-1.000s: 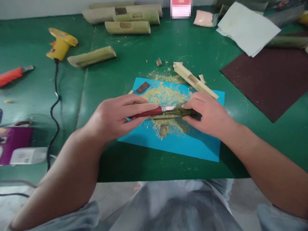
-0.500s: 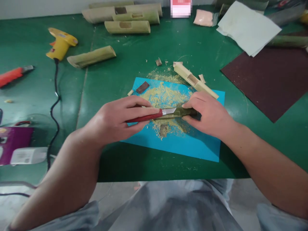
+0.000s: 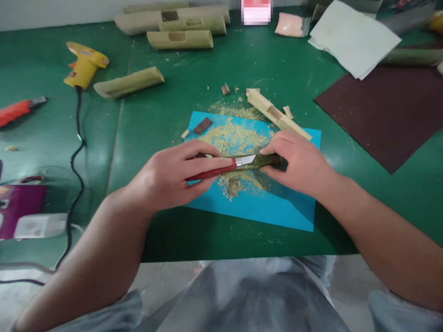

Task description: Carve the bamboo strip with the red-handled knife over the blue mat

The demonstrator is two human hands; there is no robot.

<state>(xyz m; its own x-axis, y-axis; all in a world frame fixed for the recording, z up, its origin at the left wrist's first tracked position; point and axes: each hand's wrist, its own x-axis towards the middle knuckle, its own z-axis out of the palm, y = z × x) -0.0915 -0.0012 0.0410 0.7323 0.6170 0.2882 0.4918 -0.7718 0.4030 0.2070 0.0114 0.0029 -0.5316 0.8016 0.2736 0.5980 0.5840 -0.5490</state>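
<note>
My left hand (image 3: 173, 173) is closed around a carving knife (image 3: 212, 169) with a red handle and a short slanted blade, its index finger stretched along the handle. The blade points right and lies over a dark green bamboo piece (image 3: 267, 160). Thumb and fingers of my right hand (image 3: 297, 159) pinch that piece near its right end. My left hand and the knife hide the piece's left part. Beneath both hands is a blue sheet (image 3: 287, 214) strewn with pale shavings (image 3: 231, 133). A small brown chip (image 3: 234, 186) lies just below the knife.
Behind my right hand rests a notched bamboo strip (image 3: 277, 113). Bamboo tubes (image 3: 180, 40) line the back. To the left are a yellow glue gun (image 3: 85, 67), its black cord (image 3: 78, 161) and an orange cutter (image 3: 15, 113). A brown sheet (image 3: 384, 120) and white paper (image 3: 353, 39) lie right.
My left hand has slid the knife slightly to the right along the bamboo piece, towards my right hand. The whole view has shifted a little; my right hand keeps its pinch.
</note>
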